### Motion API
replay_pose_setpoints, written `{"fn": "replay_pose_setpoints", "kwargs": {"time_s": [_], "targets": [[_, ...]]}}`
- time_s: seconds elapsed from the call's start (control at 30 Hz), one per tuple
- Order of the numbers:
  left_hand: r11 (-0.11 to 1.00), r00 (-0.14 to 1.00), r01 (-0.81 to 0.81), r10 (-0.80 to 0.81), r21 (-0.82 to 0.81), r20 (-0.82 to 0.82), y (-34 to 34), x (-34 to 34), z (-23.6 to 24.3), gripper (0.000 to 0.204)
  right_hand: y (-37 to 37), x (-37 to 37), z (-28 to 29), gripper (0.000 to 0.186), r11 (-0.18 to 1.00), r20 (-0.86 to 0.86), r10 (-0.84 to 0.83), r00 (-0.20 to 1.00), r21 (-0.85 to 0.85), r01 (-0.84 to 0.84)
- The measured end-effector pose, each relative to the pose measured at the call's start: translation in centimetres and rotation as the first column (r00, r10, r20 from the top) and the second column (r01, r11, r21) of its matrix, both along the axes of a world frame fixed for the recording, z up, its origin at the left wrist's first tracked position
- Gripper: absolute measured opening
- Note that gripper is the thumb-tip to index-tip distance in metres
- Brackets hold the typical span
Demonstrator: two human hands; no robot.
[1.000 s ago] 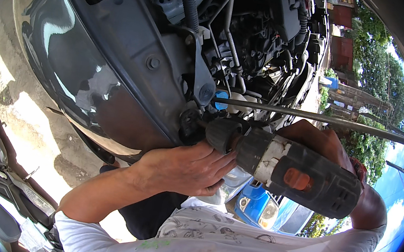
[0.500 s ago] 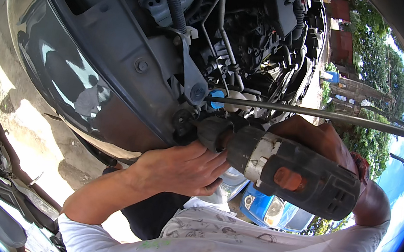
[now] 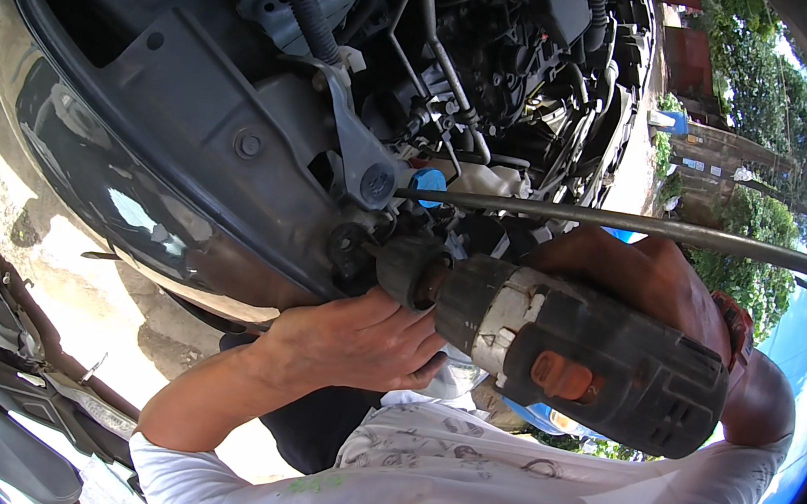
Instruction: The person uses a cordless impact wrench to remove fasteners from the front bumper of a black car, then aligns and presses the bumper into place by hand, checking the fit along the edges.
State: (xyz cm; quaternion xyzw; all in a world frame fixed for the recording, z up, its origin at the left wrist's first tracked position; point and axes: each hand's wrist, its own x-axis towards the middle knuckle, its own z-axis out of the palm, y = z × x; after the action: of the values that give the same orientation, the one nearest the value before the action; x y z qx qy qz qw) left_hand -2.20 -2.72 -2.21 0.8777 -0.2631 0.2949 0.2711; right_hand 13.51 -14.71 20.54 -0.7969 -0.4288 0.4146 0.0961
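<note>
A black cordless drill (image 3: 620, 379) with an orange switch and pale collar lies across the lower middle, its front end at a small black round part (image 3: 351, 251) beside the dark fender's (image 3: 221, 179) inner edge. My left hand (image 3: 353, 337) curls its fingers closed under the front of the drill, around the chuck area. My right hand (image 3: 627, 275) grips the drill from behind, its fingers partly hidden by the tool; a red watch or band is on that wrist. A metal rod (image 3: 688, 233) crosses just above the drill, near a blue cap (image 3: 429, 187).
The open engine bay (image 3: 497, 62) fills the upper middle, with hoses and pipes. A parked motorbike (image 3: 8, 435) stands at lower left on pale pavement (image 3: 40, 258). A blue vehicle shows partly under the drill. Trees, a wall and sky are at the right.
The drill's front end and the car's parts have shifted a little left in view. Both hands keep their grip. Less of the blue vehicle shows below the drill.
</note>
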Motion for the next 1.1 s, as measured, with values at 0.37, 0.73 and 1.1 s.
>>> {"fn": "replay_pose_setpoints", "kwargs": {"time_s": [0.37,0.73,1.1], "targets": [[0.999,0.999,-0.028,0.028,-0.018,0.016,-0.2,0.0,-0.4,0.035,0.3,-0.3,0.4,0.057,0.995,-0.011,-0.050,0.999,-0.088,0.049],[1.000,0.999,-0.028,0.028,0.001,0.045,-0.1,0.0,-0.5,0.038,0.5,-0.4,0.7,0.051,0.981,-0.032,-0.106,0.994,-0.169,0.099],[1.000,0.999,-0.011,0.012,-0.023,0.033,0.1,0.0,-0.3,0.038,0.5,-0.1,0.0,0.056,1.000,0.014,-0.007,1.000,-0.028,0.008]]}}
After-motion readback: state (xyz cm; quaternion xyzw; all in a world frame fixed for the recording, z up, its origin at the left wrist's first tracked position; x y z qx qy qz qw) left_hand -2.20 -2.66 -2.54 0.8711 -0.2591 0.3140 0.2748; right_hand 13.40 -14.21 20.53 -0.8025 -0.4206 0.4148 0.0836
